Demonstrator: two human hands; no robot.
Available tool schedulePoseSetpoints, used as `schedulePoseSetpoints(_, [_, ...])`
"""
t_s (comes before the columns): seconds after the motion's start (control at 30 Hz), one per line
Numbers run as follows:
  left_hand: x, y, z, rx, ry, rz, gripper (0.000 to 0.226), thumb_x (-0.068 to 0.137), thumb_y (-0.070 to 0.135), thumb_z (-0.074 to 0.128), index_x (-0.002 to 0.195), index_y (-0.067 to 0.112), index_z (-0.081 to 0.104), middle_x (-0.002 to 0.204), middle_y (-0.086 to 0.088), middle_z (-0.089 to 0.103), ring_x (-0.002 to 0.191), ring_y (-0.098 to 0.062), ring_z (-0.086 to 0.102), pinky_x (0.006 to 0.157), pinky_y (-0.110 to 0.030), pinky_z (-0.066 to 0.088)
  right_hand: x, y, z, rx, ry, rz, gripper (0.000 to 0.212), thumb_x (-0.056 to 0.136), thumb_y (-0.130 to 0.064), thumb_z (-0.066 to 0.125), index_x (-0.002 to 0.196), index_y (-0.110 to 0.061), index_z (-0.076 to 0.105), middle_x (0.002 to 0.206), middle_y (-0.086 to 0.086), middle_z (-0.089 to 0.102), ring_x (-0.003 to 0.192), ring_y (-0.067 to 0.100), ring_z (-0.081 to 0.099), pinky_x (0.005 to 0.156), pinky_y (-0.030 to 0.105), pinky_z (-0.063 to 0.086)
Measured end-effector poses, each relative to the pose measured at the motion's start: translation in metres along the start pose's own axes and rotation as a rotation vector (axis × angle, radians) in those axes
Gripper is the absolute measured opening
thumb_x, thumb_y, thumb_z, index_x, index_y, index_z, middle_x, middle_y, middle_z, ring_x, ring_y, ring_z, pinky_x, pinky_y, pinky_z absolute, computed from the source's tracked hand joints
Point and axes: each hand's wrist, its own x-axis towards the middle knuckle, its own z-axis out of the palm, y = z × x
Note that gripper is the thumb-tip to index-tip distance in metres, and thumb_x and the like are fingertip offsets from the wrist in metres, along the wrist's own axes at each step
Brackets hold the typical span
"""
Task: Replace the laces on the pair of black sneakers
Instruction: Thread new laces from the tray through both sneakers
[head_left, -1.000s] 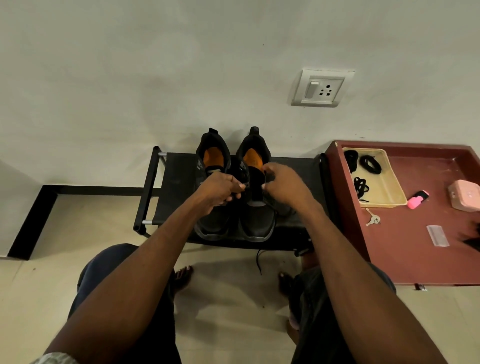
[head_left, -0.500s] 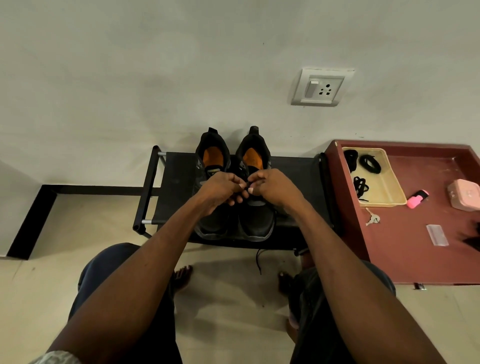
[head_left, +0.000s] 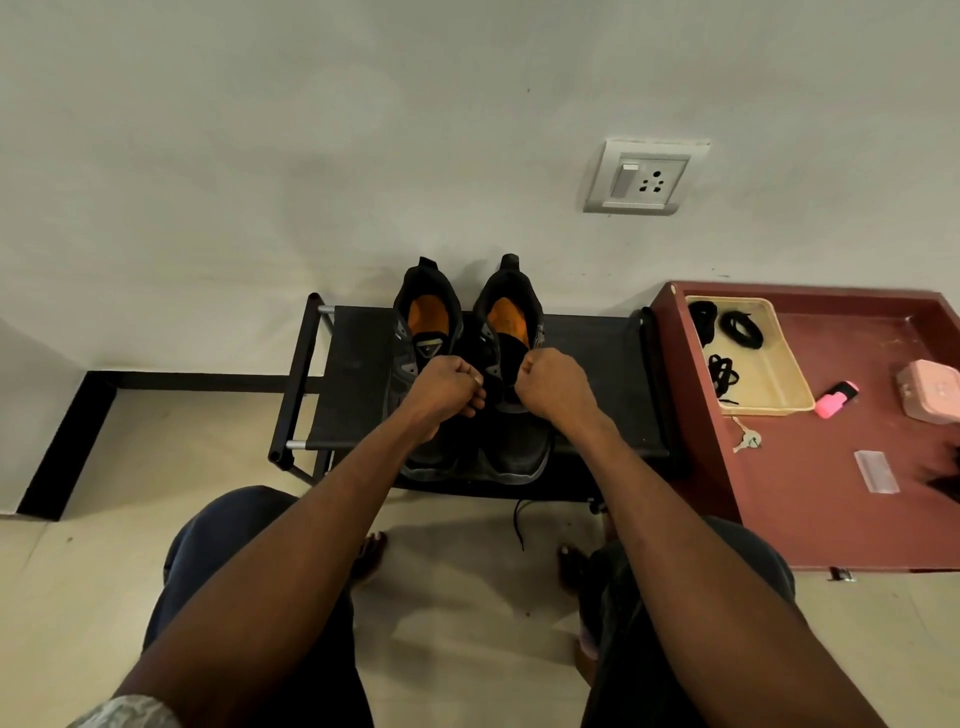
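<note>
Since a moment ago the left hand and right hand have drawn apart, each fisted on the lace of the right sneaker, apparently tightening it; next, likely tying it off.

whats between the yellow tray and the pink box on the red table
In the head view, a pink highlighter lies on the red table between the yellow tray and the pink box, close to the tray's near right corner.

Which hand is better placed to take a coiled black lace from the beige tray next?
Probably the right hand: the beige tray with coiled black laces lies on its side; the left hand would cross over.
</note>
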Motion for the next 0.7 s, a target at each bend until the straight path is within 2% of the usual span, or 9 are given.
schedulePoseSetpoints(0.07, [-0.001,-0.002,0.006,-0.003,0.016,-0.017,0.017,0.097,-0.001,0.047,0.104,-0.002,0.062,0.089,-0.012,0.065,0.075,-0.016,0.062,0.062,-0.024,0.053,0.0,0.001,0.003,-0.019,-0.002,0.003,0.019,0.091,-0.008,0.051,0.073,-0.008,0.057,0.072,0.006,0.059,0.074,0.028,0.059,0.061,0.033,0.041])
schedulePoseSetpoints(0.2, [0.0,-0.003,0.011,-0.045,0.059,-0.047,0.017,0.097,-0.002,0.046,0.094,0.001,0.062,0.083,-0.012,0.064,0.069,-0.016,0.062,0.057,-0.021,0.054,0.002,0.006,0.008,-0.031,0.002,-0.009,0.017,0.09,-0.004,0.055,0.087,-0.002,0.071,0.087,0.014,0.07,0.082,0.03,0.066,0.073,0.042,0.057])
schedulePoseSetpoints(0.3, [0.001,-0.006,0.012,-0.036,0.062,-0.067,0.017,0.097,0.0,0.049,0.091,0.003,0.064,0.082,-0.013,0.066,0.069,-0.019,0.065,0.063,-0.028,0.056,0.003,0.007,0.013,-0.052,0.025,0.002,0.016,0.089,-0.005,0.056,0.079,-0.003,0.068,0.079,0.011,0.066,0.074,0.027,0.063,0.062,0.034,0.05])
schedulePoseSetpoints(0.4, [0.001,-0.007,0.013,-0.042,0.05,-0.077,0.017,0.097,0.001,0.05,0.089,0.005,0.064,0.079,-0.013,0.066,0.068,-0.02,0.065,0.065,-0.03,0.057,0.002,0.007,0.014,-0.056,0.059,0.013,0.019,0.086,-0.006,0.059,0.067,-0.008,0.055,0.069,0.006,0.055,0.063,0.023,0.055,0.055,0.028,0.039])
schedulePoseSetpoints(0.6, [0.0,-0.007,0.014,-0.062,0.062,-0.083,0.017,0.098,-0.002,0.048,0.098,0.001,0.064,0.078,-0.014,0.065,0.064,-0.018,0.064,0.059,-0.026,0.056,0.005,0.012,0.025,-0.118,0.073,-0.07,0.009,0.086,-0.006,0.059,0.082,-0.004,0.051,0.089,0.011,0.052,0.083,0.029,0.059,0.063,0.032,0.038])
schedulePoseSetpoints(0.7, [-0.003,-0.006,0.013,-0.077,0.046,-0.081,0.021,0.098,-0.005,0.045,0.107,-0.004,0.063,0.075,-0.012,0.063,0.06,-0.016,0.062,0.051,-0.019,0.054,0.012,0.014,0.027,-0.065,0.017,-0.074,0.013,0.09,-0.006,0.058,0.087,0.004,0.066,0.098,0.012,0.058,0.089,0.029,0.06,0.068,0.035,0.046])
